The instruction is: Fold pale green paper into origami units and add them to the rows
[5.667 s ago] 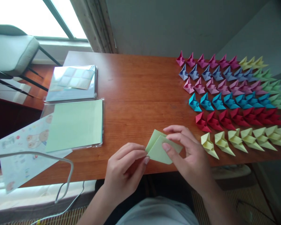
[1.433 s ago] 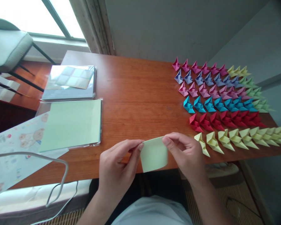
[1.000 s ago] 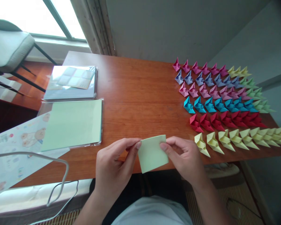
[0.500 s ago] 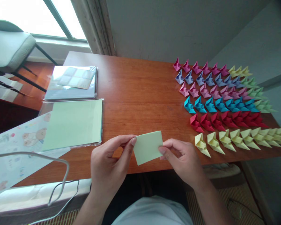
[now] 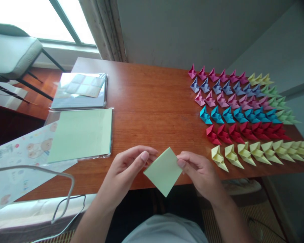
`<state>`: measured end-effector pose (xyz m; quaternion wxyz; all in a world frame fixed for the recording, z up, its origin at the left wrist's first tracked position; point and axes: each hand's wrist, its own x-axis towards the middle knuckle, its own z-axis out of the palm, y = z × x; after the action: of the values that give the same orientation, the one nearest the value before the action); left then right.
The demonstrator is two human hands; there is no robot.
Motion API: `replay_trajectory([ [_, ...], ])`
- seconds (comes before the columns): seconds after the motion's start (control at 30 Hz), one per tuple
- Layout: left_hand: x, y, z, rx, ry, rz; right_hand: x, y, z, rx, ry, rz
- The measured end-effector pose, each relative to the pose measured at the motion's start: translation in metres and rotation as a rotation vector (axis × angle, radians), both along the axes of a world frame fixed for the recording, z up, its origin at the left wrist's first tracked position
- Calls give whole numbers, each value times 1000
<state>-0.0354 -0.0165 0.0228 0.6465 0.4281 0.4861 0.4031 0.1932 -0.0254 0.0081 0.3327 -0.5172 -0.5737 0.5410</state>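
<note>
A small pale green folded paper [image 5: 163, 172] hangs in the air over the table's front edge, turned like a diamond. My right hand [image 5: 196, 168] pinches its right corner between thumb and fingers. Just left of the paper is my left hand [image 5: 131, 168], its thumb and fingers apart, with the fingertips partly behind the paper's left side; no grip on it shows.
Rows of folded paper shapes in pink, purple, blue, red [image 5: 235, 133] and yellow [image 5: 255, 152] cover the table's [image 5: 152, 101] right side. Left are green sheets [image 5: 82, 135], a plastic-wrapped pack [image 5: 78, 101], a bear-printed sheet [image 5: 17, 175] and a white cable [image 5: 72, 185].
The paper has turned so that a corner points down, and it sits slightly lower and further right. My left hand has let go of its left corner; my right hand still holds on.
</note>
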Motion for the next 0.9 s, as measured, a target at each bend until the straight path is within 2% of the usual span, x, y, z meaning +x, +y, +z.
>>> replay_trajectory([
  [0.2, 3, 7, 7, -91, -99, -146, 3, 0, 4, -1, -19, 104],
  [0.5, 7, 7, 4, -193, -241, -173, 6, 2, 8, -151, 118, 163],
  [0.63, 6, 6, 6, -184, -228, -191, 8, 1, 7, -224, 183, 174],
  [0.9, 2, 8, 3, -189, -160, -263, 10, 1, 8, -169, 134, 258],
])
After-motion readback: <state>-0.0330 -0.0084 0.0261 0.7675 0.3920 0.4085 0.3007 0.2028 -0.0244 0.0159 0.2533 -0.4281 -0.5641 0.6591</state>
